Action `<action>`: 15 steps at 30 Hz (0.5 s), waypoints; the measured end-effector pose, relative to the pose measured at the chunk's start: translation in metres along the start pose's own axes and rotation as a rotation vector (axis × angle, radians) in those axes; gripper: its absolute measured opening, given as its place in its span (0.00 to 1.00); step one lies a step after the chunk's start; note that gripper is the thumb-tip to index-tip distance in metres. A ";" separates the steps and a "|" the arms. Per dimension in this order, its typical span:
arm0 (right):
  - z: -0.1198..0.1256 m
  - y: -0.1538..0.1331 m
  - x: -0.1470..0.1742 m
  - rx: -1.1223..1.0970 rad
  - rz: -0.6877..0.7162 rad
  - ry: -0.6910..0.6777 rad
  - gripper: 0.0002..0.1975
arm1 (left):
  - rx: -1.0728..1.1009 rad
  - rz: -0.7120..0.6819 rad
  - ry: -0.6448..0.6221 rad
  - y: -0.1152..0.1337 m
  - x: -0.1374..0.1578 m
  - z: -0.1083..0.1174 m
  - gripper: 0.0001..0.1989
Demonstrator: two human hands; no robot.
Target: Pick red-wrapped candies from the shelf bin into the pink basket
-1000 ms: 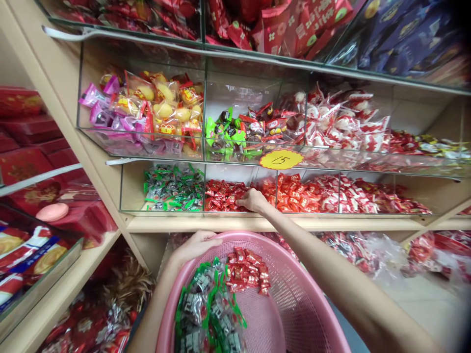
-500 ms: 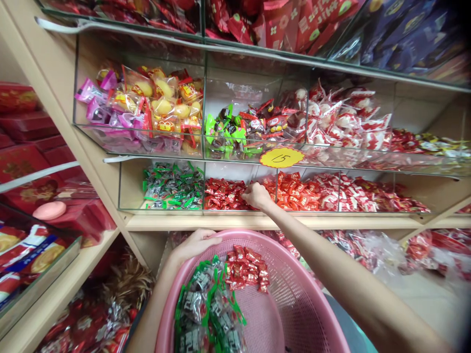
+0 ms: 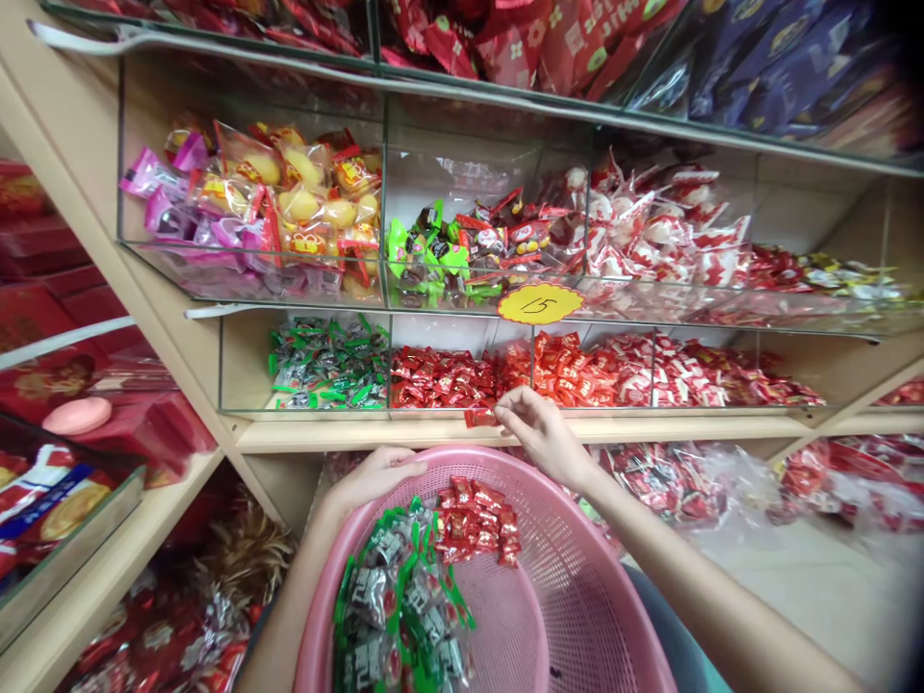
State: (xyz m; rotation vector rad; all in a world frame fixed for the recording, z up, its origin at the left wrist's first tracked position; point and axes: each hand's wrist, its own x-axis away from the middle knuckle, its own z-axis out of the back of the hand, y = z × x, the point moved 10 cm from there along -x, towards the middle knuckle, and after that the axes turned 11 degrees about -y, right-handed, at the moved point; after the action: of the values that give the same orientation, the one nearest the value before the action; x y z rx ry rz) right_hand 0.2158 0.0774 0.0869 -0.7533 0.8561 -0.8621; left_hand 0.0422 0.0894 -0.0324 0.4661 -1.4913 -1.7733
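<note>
My left hand (image 3: pixel 382 474) grips the left rim of a pink plastic basket (image 3: pixel 599 539), thumb along the edge. Between the thumb and finger of my right hand (image 3: pixel 538 428) is a small red wrapped candy (image 3: pixel 481 417), held just above the basket's far rim and in front of the lower shelf. Inside the basket lie red wrapped candies (image 3: pixel 476 520) in a neat cluster, with larger green-and-clear packets (image 3: pixel 404 606) to their left. Straight ahead, a clear-fronted compartment holds a heap of the same red candies (image 3: pixel 442 377).
Green-wrapped candies (image 3: pixel 328 361) fill the compartment on the left; orange-red ones (image 3: pixel 574 371) lie to the right. Above hangs a yellow price tag (image 3: pixel 540 304) marked 15. A wooden shelf edge (image 3: pixel 433 432) runs behind the basket. Bagged sweets (image 3: pixel 671 481) sit below right.
My right hand has come out of the red candy compartment, back and down toward the basket, bringing one red candy. My left hand keeps its place on the rim. The view has shifted slightly.
</note>
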 end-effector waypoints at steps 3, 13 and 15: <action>-0.012 0.027 0.025 -0.264 -0.105 -0.009 0.10 | -0.028 0.018 0.001 0.003 0.001 -0.001 0.18; -0.030 0.067 0.061 -0.460 -0.240 0.060 0.15 | -0.021 0.028 -0.017 0.006 0.001 -0.003 0.18; -0.031 0.069 0.064 -0.463 -0.255 0.051 0.15 | 0.006 0.015 -0.026 0.006 0.001 -0.004 0.18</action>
State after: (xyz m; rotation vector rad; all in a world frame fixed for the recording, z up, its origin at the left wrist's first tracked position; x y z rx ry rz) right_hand 0.2356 0.0462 -0.0053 -1.2700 1.0351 -0.9208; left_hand 0.0459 0.0861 -0.0277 0.4359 -1.5142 -1.7701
